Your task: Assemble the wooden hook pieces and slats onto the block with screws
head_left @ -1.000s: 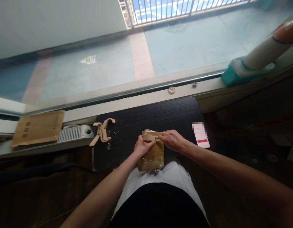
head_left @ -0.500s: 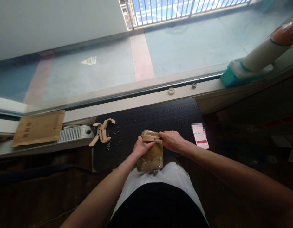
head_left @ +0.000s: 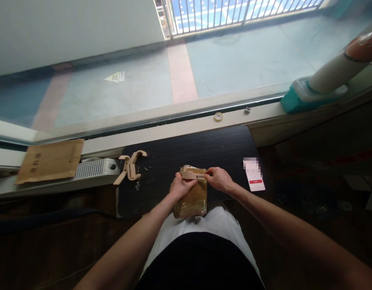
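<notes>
My left hand (head_left: 179, 187) is closed on the left part of a pale wooden piece (head_left: 189, 175), its thumb along the near side. Under the wood lies a brown block wrapped in clear plastic (head_left: 190, 199), at the near edge of the table. My right hand (head_left: 220, 178) pinches a thin dark metal rod (head_left: 200, 176) at the right end of the wooden piece. Its kind is too small to make out. To the left lie curved wooden hook pieces (head_left: 132, 166), with several screws (head_left: 138, 185) beside them.
A dark table (head_left: 198, 147) stands against the window sill. On its right side lies a phone (head_left: 254, 175). A tape roll (head_left: 218, 117) and a small grey object (head_left: 247, 110) sit on the sill. At left, a brown envelope (head_left: 50, 161) rests on a white heater (head_left: 95, 170).
My right hand has drawn slightly right, showing more of the thin rod at the wood's end. My left hand keeps its hold on the wooden piece.
</notes>
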The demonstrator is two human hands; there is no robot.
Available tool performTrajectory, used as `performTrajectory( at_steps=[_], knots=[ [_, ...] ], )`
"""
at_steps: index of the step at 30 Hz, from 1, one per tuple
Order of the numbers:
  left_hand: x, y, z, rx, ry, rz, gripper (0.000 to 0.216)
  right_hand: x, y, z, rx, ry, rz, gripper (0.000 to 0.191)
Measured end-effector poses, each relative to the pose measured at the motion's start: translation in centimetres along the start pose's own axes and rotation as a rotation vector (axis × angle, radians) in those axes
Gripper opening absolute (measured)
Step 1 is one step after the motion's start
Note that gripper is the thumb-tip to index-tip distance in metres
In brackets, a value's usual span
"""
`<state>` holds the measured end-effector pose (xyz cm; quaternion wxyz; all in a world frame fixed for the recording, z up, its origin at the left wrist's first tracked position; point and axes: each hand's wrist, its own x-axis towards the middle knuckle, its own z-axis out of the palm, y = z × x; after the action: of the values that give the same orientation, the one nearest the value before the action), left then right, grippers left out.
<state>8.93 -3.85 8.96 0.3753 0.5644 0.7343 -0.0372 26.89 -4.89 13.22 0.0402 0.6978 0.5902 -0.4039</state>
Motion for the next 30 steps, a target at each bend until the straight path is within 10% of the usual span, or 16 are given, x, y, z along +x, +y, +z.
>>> performTrajectory(
  at_steps=[12, 21, 30],
  knots=[
    [0.4, -0.7, 0.3, -0.026, 0.003, 0.047, 0.064, -0.6, -0.3, -1.8, -0.489, -0.018, -0.680, 0.028],
    [0.1, -0.1, -0.1, 0.007, -0.006, 0.018, 0.061, 0.4, 0.3, -0.3, 0.001, -0.004, -0.026, 0.030],
    [0.4, -0.7, 0.2, -0.026, -0.013, 0.049, 0.064, -0.6, -1.4, -3.3, -0.511, -0.025, -0.543, 0.028]
  ],
)
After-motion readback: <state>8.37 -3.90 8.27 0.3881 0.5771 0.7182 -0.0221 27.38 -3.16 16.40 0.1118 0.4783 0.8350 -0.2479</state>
